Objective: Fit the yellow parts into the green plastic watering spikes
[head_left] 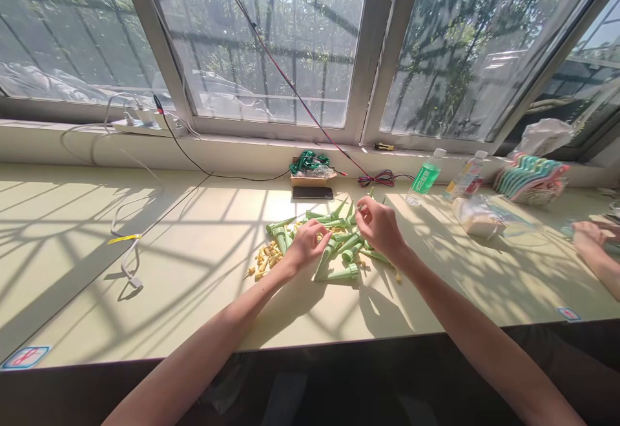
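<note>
A loose pile of hollow green plastic cones [343,273] lies on the pale table, with small yellow plugs [265,258] mixed in and gathered at its left side. My left hand [307,243] is over the left part of the pile, fingers curled and closed. Its fingertips are close to a green cone; whether they grip it is hidden. My right hand [380,224] is at the pile's right side with thumb and fingers pinched together. Green tips show just behind it, but what it holds, if anything, cannot be made out.
Behind the pile are a black phone [312,193] and a small box [310,177] with green material. To the right stand a green-labelled bottle [425,179], another bottle [467,174], a plastic-wrapped pack [478,217] and stacked hangers [530,179]. Another person's hand [588,235] is far right; a cable [128,258] lies left.
</note>
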A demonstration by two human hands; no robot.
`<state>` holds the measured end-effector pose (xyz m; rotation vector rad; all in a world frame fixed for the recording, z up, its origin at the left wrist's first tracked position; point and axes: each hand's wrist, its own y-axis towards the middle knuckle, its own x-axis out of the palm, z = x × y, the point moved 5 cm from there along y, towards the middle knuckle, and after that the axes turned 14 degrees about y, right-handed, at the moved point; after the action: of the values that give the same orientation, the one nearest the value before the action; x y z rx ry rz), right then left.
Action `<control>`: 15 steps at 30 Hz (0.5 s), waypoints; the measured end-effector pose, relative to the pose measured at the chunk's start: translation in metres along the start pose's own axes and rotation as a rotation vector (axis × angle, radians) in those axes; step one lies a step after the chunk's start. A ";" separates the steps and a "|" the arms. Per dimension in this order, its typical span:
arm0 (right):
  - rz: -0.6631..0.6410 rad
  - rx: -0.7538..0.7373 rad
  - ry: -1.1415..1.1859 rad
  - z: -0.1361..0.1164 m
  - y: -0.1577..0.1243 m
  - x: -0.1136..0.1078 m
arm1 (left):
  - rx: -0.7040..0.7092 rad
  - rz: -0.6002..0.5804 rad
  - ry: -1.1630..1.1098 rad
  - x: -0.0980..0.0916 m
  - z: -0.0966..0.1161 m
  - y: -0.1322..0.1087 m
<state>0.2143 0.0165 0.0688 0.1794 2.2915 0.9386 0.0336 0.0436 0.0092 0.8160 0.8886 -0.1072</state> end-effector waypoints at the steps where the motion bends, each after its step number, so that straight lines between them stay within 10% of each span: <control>1: -0.014 -0.006 -0.026 0.002 0.003 0.001 | 0.011 -0.009 -0.003 0.001 0.000 0.000; 15: 0.015 -0.055 -0.149 -0.001 0.033 -0.003 | 0.022 -0.067 -0.041 0.005 0.001 -0.004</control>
<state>0.2119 0.0387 0.0928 0.2358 2.1286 0.9616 0.0360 0.0412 0.0037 0.8017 0.8776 -0.1924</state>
